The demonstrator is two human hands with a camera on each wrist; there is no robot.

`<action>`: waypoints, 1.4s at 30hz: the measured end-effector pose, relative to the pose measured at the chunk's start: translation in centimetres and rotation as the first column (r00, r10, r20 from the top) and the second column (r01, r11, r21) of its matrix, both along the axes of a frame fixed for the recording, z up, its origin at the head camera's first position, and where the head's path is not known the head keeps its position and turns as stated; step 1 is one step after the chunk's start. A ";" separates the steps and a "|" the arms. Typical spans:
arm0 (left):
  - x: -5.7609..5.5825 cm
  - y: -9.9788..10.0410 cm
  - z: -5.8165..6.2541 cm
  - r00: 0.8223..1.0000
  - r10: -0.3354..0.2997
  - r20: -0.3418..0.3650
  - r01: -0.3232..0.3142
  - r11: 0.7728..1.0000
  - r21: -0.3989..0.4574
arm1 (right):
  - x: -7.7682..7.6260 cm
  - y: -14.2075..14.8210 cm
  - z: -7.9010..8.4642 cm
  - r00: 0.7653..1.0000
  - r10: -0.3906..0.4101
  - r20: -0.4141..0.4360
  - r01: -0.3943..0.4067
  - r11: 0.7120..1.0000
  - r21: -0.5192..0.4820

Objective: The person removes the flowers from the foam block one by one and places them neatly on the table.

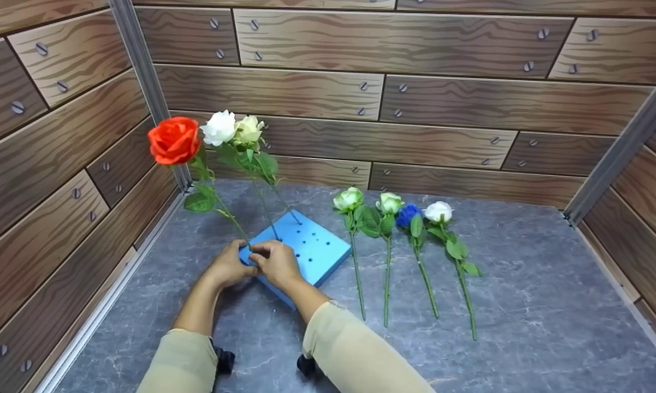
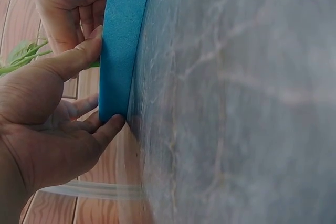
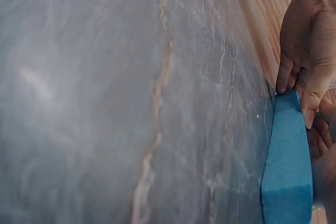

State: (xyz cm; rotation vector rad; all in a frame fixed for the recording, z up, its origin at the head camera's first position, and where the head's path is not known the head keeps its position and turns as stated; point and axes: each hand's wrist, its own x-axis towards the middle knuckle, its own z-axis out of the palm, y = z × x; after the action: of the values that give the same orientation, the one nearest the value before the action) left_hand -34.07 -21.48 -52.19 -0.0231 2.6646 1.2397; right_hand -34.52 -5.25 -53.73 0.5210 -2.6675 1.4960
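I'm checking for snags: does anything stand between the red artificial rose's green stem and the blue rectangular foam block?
Nothing visible does: the stem comes down to the block at the right hand, which hides its end. The left hand grips the block's edge alongside.

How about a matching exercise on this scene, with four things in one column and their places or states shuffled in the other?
Things:
1. Red flower
2. Blue flower
3. Blue block
4. Left hand

Places or states:
A. Lying third from the left in a row of four
B. Gripping an edge of the block
C. Dotted with small holes
D. Leftmost of the raised blooms

Right pairs: 1-D, 2-A, 3-C, 4-B.
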 end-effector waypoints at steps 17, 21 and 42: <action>0.5 0.1 0.1 0.999 -0.008 -0.032 0.008 1.000 0.001 | -0.1 0.0 -0.5 0.996 -0.024 -0.082 0.029 0.998 0.049; 0.5 0.1 0.2 1.000 -0.021 -0.021 0.021 1.000 0.017 | 0.0 0.1 -0.5 0.996 -0.012 -0.090 0.014 0.999 0.031; 0.1 0.1 0.1 1.000 -0.004 0.020 0.004 1.000 0.012 | 0.3 0.4 -0.3 0.997 -0.052 -0.057 0.049 0.997 -0.060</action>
State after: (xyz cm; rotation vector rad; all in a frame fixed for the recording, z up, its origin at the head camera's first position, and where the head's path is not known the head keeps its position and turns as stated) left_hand -33.95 -21.33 -52.10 -0.0289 2.6383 1.2481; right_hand -34.24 -4.82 -54.04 0.4827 -2.5650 1.5155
